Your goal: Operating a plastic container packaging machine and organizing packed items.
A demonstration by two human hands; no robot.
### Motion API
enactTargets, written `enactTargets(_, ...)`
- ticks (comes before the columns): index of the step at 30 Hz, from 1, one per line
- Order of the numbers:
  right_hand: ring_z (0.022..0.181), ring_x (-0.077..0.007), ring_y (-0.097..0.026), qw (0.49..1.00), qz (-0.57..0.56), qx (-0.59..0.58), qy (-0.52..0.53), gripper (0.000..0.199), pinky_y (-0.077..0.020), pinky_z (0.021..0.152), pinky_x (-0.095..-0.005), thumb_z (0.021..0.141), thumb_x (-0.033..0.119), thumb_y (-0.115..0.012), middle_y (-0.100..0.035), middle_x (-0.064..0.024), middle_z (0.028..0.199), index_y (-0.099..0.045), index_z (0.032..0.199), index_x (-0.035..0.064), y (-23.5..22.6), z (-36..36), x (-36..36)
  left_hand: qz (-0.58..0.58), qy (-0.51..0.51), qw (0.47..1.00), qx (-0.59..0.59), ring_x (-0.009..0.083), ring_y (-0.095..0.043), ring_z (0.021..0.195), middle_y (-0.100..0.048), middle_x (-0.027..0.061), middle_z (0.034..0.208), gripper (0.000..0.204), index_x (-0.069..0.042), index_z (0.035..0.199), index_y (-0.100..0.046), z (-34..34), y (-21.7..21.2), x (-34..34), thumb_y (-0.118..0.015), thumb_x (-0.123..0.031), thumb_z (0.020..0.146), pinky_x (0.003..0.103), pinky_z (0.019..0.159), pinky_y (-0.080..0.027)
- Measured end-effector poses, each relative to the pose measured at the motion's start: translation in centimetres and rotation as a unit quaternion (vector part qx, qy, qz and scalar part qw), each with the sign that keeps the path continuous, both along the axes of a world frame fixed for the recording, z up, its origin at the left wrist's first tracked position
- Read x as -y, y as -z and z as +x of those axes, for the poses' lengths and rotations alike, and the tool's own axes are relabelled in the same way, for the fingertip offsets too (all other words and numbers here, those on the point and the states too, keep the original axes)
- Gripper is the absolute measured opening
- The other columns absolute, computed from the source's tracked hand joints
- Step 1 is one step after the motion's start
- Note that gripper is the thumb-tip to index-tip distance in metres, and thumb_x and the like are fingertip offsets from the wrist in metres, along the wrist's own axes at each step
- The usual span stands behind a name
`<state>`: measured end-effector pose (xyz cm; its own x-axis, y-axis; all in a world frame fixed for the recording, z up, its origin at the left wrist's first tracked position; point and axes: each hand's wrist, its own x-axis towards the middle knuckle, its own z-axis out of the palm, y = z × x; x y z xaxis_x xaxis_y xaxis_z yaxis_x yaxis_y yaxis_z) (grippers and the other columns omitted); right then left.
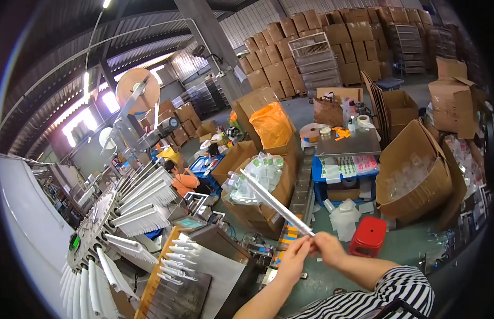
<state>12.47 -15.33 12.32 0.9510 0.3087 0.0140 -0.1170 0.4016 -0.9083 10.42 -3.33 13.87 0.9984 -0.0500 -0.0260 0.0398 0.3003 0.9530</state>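
A long, narrow white strip (273, 202) with a shiny surface slants up and to the left from my hands. I cannot make out its exact kind. My left hand (293, 260) is closed around its lower end. Right beside it, my right hand (329, 250) is closed on the same end, and the two hands touch. The fingers hide the strip's lowest part. Its upper end lies in line with a cardboard box of clear plastic pieces (257, 178) beyond it.
At left stands a round machine (95, 228) with many white strips fanned around it. A wooden-edged rack (157, 271) bears several white pieces. A red stool (368, 236), a blue crate (342, 186) and an open carton (417, 175) stand at right. A person in orange (184, 182) sits farther back.
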Motion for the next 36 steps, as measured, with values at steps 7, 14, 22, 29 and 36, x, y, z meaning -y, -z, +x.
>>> enactTargets(7,0.040,-0.0137,-0.049,1.000,-0.019,-0.002,-0.005,0.025,-0.0403,0.036,-0.0214,0.074,0.019,-0.045,-0.052,-0.0087,0.051,-0.053,0.061,-0.0008,-7.8,1.6,14.1,0.146,-0.149,0.948,0.241,0.0155,-0.039,0.099,-0.040,0.0092,0.110,0.054,-0.002,0.117,-0.031,4.3,-7.7,-8.3,-0.055,-0.005,0.069,0.027,0.082,-0.032)
enactTargets(14,0.036,-0.0145,-0.048,0.999,-0.035,-0.003,-0.028,0.027,-0.0397,0.035,-0.0206,0.072,0.017,-0.043,-0.051,-0.0099,0.047,-0.053,0.058,-0.0038,-10.4,0.3,16.9,-0.042,0.211,0.965,0.150,0.0182,-0.050,0.088,-0.051,0.0095,0.099,0.039,0.000,0.100,-0.047,5.9,-7.7,-7.0,-0.059,0.001,0.063,0.029,0.077,-0.037)
enactTargets(22,0.036,-0.0145,-0.048,0.997,-0.043,-0.005,-0.057,0.027,-0.0395,0.035,-0.0205,0.071,0.019,-0.046,-0.051,-0.0108,0.048,-0.054,0.061,-0.0052,-9.8,0.6,17.4,0.076,0.135,0.968,0.197,0.0138,-0.051,0.075,-0.052,0.0057,0.078,0.017,0.003,0.084,-0.053,5.8,-7.6,-6.9,-0.055,0.006,0.068,0.026,0.064,-0.045)
enactTargets(29,0.037,-0.0151,-0.048,0.997,-0.029,-0.004,-0.074,0.027,-0.0397,0.036,-0.0210,0.072,0.017,-0.045,-0.051,-0.0115,0.049,-0.054,0.061,-0.0061,-8.7,1.8,17.3,0.161,0.159,0.953,0.201,0.0100,-0.050,0.071,-0.051,0.0028,0.078,0.018,0.000,0.082,-0.053,4.1,-8.0,-8.5,-0.058,0.006,0.065,0.023,0.064,-0.042)
enactTargets(36,0.037,-0.0158,-0.048,0.993,0.008,0.004,-0.114,0.027,-0.0396,0.036,-0.0218,0.072,0.016,-0.045,-0.051,-0.0123,0.050,-0.053,0.061,-0.0069,-7.8,3.0,16.9,0.025,0.228,0.958,0.171,0.0083,-0.050,0.075,-0.051,0.0016,0.084,0.050,-0.003,0.113,-0.040,3.3,-7.8,-9.1,-0.057,0.007,0.067,0.022,0.067,-0.042)
